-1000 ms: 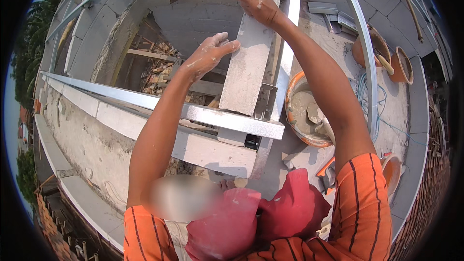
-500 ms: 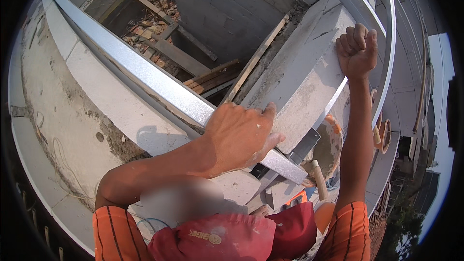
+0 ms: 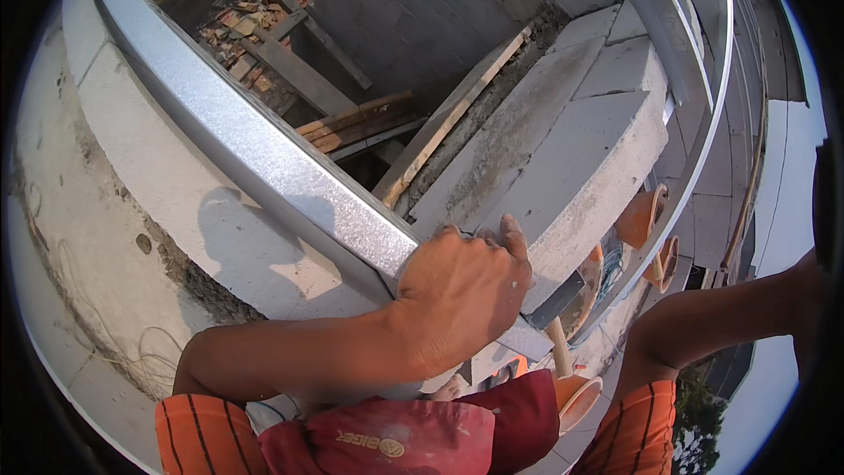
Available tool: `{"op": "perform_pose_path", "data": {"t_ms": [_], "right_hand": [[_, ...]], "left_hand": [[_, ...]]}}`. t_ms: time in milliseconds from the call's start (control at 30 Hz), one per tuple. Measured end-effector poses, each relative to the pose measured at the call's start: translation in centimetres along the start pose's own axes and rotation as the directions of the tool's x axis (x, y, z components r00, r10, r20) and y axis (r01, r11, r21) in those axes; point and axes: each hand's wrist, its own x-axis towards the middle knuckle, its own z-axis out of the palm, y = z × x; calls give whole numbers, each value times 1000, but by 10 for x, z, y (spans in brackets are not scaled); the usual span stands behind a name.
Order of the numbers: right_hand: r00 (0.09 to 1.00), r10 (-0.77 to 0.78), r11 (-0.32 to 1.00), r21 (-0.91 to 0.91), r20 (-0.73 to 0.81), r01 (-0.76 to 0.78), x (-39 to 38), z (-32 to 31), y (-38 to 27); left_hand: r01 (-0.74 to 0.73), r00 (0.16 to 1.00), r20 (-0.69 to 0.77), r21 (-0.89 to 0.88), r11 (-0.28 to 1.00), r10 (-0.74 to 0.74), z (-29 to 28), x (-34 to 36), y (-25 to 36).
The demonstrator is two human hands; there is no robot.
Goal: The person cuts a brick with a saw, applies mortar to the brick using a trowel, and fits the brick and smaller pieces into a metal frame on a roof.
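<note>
The left hand (image 3: 466,295), at 5 o'clock from the centre of view, lies back-upward at the near end of a pale grey block (image 3: 576,171), its digits bent; whether they close around the block or merely rest against it cannot be told, since the palm is hidden. The right forearm (image 3: 712,312) runs toward 4 o'clock into the dark rim, where the right hand is lost; its state cannot be told. The block extends from the left hand toward 2 o'clock. A galvanised metal channel (image 3: 220,105) comes down from 10 o'clock to the left wrist; a timber plank (image 3: 459,114), at 1 o'clock, slants along the block's inner side.

Good practice, as judged from this posture: spread the palm broadly on the block's face, keep the fingertips out of the gap beside the channel, press evenly rather than at one corner, and sight along the long edge for straightness.

Markings: the red garment (image 3: 378,431), at 6 o'clock, carries pale printed lettering and a small round yellowish emblem, not transcribed here. No writing can be made out on the block or the channel.
</note>
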Motion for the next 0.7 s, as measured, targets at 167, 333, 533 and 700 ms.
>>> {"op": "perform_pose_path", "data": {"t_ms": [167,333,533,700], "right_hand": [[943,283,959,87,-177,-271,-76,-9,152],[917,361,881,-261,-168,-395,-69,-17,143],[987,-135,989,-72,-88,129,-7,57,30],[986,-118,992,63,121,111,-8,1,-10]], "left_hand": [[22,998,-51,-37,999,-23,4,3,0],[50,999,1,-46,998,-50,2,7,5],[35,985,171,-67,997,-23,-15,11,-10],[119,936,342,-87,989,-83,-27,19,-2]]}}
